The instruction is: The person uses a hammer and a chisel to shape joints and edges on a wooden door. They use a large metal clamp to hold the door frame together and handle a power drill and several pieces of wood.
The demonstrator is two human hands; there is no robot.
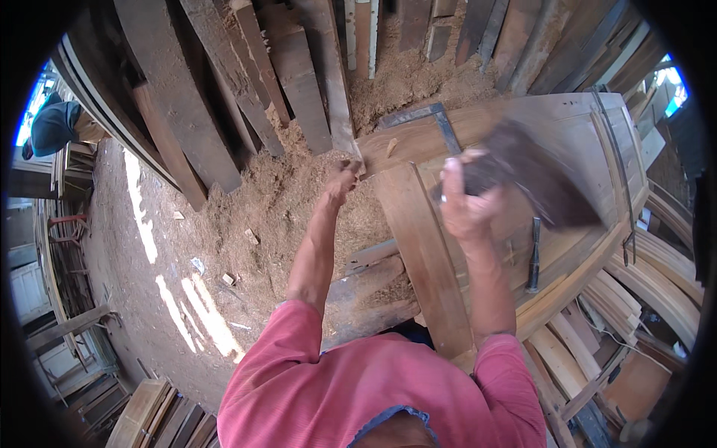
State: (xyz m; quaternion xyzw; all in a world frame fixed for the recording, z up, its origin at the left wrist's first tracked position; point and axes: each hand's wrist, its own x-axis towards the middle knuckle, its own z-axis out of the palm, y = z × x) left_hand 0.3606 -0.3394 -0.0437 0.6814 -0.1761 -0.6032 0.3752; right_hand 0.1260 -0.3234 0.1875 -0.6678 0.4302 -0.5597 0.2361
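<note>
Right grip [472, 205]: closed on blurred dark-brown flat tool [549, 183] over brown wooden panel [426, 257]. Left grip [343, 179]: closure indeterminable, at panel edge; tan sawdust-strewn floor [265, 213] leftward.

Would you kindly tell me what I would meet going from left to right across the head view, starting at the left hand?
Left hand, small wood chip, right hand, dark chisel-like tool, long dark metal bar.

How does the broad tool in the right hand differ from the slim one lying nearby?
The broad tool is wide, the slim tool narrow. The broad tool is held, blurred, in the right hand; the slim tool lies unheld on the woodwork. Both look dark.
</note>
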